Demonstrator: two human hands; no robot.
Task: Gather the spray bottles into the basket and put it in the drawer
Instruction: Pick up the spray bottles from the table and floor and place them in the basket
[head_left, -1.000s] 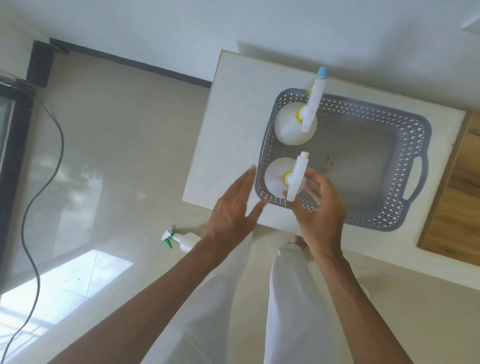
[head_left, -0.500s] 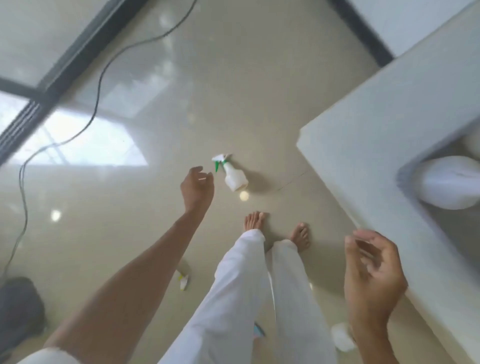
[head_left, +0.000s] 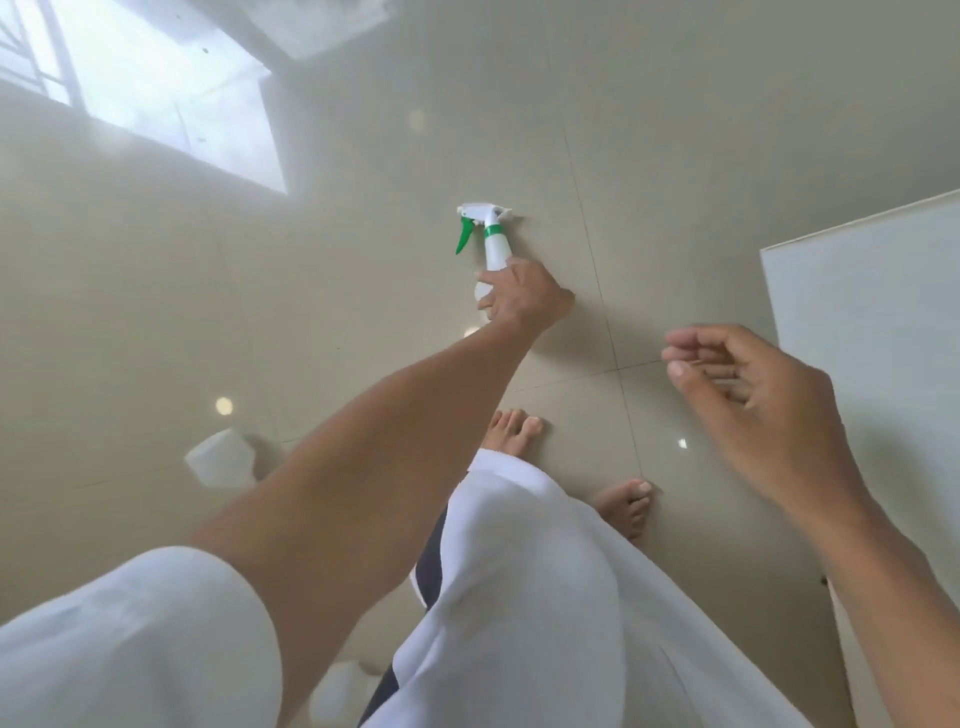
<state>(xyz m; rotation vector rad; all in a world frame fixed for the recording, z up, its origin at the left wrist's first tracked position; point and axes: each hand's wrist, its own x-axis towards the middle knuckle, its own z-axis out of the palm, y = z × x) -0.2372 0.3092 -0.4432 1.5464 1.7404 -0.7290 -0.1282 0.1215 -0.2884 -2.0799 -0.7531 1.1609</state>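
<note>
On the glossy beige floor (head_left: 675, 130), at about twelve o'clock from my bare feet, I see the spray bottle (head_left: 491, 244) — a white one with a green trigger and a green ring at the neck. My left hand (head_left: 524, 299) reaches down to it with the arm stretched out, and the fingers are wrapped around the lower body of the bottle, so this hand has it in a closed grip. The nozzle end points away from me, toward twelve o'clock, and the trigger hangs to the nine o'clock side. Whether the bottle rests on the tiles or is already a little lifted, I cannot tell.

My right hand (head_left: 753, 400) hangs in the air at about three o'clock from the bottle, well apart from it. Its fingers are loosely curled with the thumb near the fingertips, and it holds nothing.

At the right edge of the view, a corner of the white cabinet top (head_left: 872, 312) shows — the right hand is just in front of it. A bright window reflection (head_left: 171, 98) lies on the floor at ten o'clock. Near my left arm, at about eight o'clock, a blurred white object (head_left: 221, 460) lies on the floor.
</note>
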